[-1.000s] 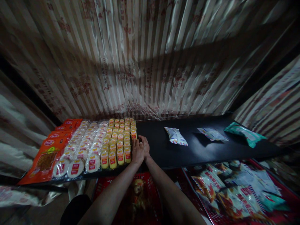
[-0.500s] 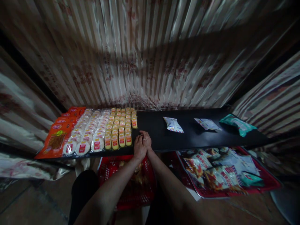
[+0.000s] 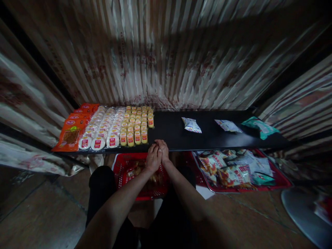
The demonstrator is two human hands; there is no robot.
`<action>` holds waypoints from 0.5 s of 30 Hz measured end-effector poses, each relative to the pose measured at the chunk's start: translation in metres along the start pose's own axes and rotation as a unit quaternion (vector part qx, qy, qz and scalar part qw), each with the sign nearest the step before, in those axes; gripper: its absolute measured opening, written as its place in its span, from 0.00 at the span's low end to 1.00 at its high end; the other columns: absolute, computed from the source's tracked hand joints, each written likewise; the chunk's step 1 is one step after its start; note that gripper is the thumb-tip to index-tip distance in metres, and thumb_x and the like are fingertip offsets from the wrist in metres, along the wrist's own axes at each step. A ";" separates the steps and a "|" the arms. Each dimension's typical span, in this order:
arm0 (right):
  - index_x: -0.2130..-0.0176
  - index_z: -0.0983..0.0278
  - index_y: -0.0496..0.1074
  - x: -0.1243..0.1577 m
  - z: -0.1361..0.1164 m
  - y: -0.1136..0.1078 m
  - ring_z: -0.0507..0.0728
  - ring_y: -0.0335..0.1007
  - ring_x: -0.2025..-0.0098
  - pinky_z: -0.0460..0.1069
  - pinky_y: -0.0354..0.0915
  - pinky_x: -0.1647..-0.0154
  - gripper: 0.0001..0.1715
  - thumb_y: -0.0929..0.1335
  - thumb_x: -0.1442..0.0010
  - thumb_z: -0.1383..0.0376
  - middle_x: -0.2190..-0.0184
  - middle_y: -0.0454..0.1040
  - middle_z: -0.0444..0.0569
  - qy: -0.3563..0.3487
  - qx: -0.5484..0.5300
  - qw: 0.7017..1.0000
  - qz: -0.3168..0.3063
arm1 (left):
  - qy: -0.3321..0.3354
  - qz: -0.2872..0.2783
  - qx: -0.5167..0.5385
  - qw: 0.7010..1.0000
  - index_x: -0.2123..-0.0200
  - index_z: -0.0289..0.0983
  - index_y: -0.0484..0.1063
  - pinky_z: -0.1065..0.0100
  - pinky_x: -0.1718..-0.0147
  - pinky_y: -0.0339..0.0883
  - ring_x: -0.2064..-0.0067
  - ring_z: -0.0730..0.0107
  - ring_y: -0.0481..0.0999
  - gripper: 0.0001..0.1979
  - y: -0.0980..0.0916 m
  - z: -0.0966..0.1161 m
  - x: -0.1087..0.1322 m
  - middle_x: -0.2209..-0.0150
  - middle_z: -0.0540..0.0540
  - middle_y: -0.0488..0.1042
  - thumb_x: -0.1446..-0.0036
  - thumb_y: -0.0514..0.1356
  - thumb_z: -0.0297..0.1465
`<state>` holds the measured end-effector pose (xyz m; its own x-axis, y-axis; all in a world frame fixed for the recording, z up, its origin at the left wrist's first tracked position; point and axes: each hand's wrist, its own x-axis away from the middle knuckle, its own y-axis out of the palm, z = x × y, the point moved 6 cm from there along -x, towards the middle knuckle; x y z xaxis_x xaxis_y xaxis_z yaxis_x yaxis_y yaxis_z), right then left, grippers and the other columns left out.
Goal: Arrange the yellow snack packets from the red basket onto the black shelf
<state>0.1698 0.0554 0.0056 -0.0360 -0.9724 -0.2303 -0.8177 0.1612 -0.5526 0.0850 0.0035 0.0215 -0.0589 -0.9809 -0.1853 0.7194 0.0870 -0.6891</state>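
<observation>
My left hand (image 3: 153,158) and my right hand (image 3: 163,150) are clasped together at the front edge of the black shelf (image 3: 171,138). Both are closed, fingers folded against each other, and no object shows in them. Just left of them stand rows of small yellow packaged cakes (image 3: 137,134). Further left come rows of round white wrapped cakes (image 3: 98,143), then orange snack packets (image 3: 70,133) at the shelf's end. To the right, a small white packet (image 3: 192,125) lies apart on the shelf.
Another white packet (image 3: 228,126) and a teal packet (image 3: 260,127) lie further right on the shelf. Below it, a red basket (image 3: 120,173) sits between my knees, and a second red basket (image 3: 281,180) holds several snack bags. A striped curtain (image 3: 166,69) hangs behind.
The view has tilted down, so the shelf sits higher in the picture and more floor shows. My clasped hands have drawn back slightly toward the shelf's front edge. The packets have not moved.
</observation>
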 end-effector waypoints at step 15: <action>0.48 0.61 0.71 0.098 -0.001 0.025 0.59 0.53 0.36 0.56 0.55 0.37 0.26 0.61 0.45 0.72 0.37 0.60 0.52 -0.046 0.023 0.998 -0.032 | 0.031 -0.134 -0.019 0.990 0.53 0.36 0.71 0.60 0.43 0.63 0.45 0.63 0.70 0.18 -0.002 -0.035 0.077 0.47 0.39 0.71 0.34 0.45 0.35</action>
<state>0.1456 -0.0364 -0.0298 0.0709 -0.9616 -0.2651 -0.7897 0.1083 -0.6039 0.0551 -0.0660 -0.0155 -0.2876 -0.9571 -0.0351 0.6462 -0.1669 -0.7447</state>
